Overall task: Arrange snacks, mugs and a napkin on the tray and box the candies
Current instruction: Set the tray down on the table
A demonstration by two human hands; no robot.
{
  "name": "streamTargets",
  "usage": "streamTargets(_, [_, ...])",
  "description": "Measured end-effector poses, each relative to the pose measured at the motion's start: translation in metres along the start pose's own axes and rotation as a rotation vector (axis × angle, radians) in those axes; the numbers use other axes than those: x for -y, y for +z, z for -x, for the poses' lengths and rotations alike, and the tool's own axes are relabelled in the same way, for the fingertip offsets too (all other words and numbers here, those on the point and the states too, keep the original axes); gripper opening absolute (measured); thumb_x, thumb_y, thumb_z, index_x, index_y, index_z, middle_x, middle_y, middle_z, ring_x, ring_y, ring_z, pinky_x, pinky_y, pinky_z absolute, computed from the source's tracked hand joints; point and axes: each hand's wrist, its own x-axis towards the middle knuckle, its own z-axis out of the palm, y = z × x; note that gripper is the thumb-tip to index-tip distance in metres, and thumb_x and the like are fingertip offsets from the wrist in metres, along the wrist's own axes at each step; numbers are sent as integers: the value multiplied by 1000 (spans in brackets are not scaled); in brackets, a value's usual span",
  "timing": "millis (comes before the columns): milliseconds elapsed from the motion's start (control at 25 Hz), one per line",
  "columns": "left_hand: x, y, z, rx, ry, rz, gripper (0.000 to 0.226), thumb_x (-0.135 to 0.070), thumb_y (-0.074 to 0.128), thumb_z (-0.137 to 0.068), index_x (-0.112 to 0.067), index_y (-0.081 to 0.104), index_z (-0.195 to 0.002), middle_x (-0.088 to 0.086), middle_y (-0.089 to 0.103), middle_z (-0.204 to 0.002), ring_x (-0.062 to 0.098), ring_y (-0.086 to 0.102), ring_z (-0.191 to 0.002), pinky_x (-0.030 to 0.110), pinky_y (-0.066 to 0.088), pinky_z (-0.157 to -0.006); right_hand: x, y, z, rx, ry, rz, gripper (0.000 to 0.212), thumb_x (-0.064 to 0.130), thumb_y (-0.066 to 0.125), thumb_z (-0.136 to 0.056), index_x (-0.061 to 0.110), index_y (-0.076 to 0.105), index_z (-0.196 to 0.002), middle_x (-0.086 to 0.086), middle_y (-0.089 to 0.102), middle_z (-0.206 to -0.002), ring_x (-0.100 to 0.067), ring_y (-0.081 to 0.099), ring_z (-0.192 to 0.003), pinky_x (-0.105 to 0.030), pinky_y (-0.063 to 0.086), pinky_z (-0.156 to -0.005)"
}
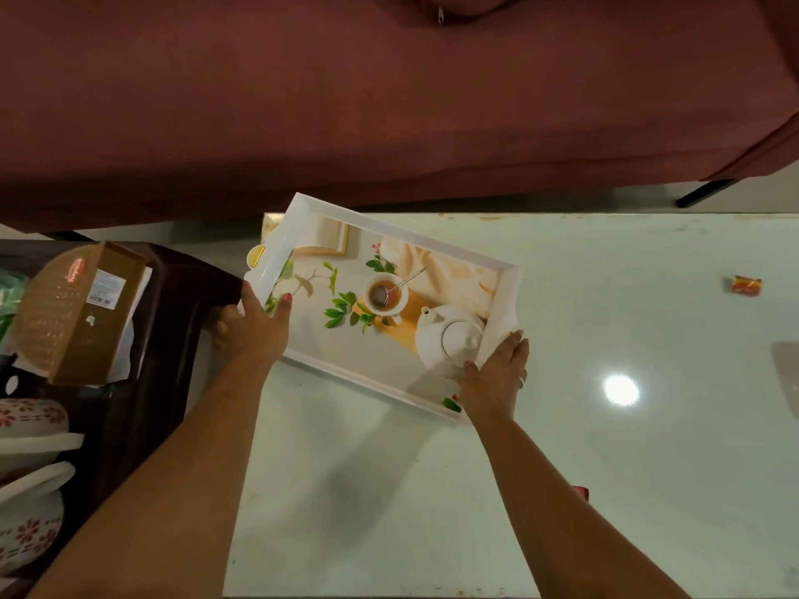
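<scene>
Fingers [285,301]: both hands clamp the tray [302,222], left hand [255,326] and right hand [497,382] at opposite ends.
Tray axis: skewed on the counter [605,469]; candy [746,286] well right of the tray.

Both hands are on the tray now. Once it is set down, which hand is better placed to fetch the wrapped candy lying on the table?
Probably the right hand: the candy lies far right on the table, well beyond the tray, while the left hand grips the opposite end.
</scene>
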Motion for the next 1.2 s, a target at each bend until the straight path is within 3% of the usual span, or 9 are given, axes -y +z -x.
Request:
streamTargets(120, [-10, 7, 20, -41, -71, 90, 76, -61, 39, -89, -21, 13, -148, 25, 30, -142, 41, 30, -130, 55, 32, -108, -2, -4, -4, -83, 44, -86, 79, -10, 43, -86, 11, 0, -149, -9, 6, -156, -38, 24, -135, -47, 29, -112])
streamTargets(320, [-35, 24, 75, -140, -117, 190, 78, -56, 48, -87, -16, 17, -147, 24, 30, -142, 39, 29, -129, 51, 33, -107, -21, -33, -18, -244, 106, -136, 75, -12, 39, -81, 8, 13, -149, -10, 19, -153, -37, 30, -131, -45, 31, -111])
streamTargets(480, [-42, 55, 136, -142, -220, 296, 79, -52, 53, -86, -13, 19, -146, 27, 32, -140, 40, 29, -129, 50, 33, -106, -60, -69, -24, -311, 51, -78, 74, -13, 39, -77, 4, 20, -146, -13, 30, -149, -37, 33, -130, -42, 28, -111])
streamTargets(720, [-47, 95, 201, -107, -231, 325, 78, -44, 55, -88, -9, 19, -147, 30, 33, -138, 42, 28, -129, 49, 28, -107, -111, -107, -29, -274, 9, 27, 70, -12, 41, -78, 3, 25, -144, -16, 32, -146, -37, 35, -128, -45, 27, -111])
streamTargets(1200, [-49, 110, 201, -109, -240, 317, 80, -47, 54, -88, -10, 16, -148, 29, 31, -138, 42, 30, -127, 53, 33, -106, -118, -110, -52, -176, -99, 88, 72, -14, 36, -83, 7, 13, -148, -10, 15, -156, -36, 27, -130, -42, 27, -110])
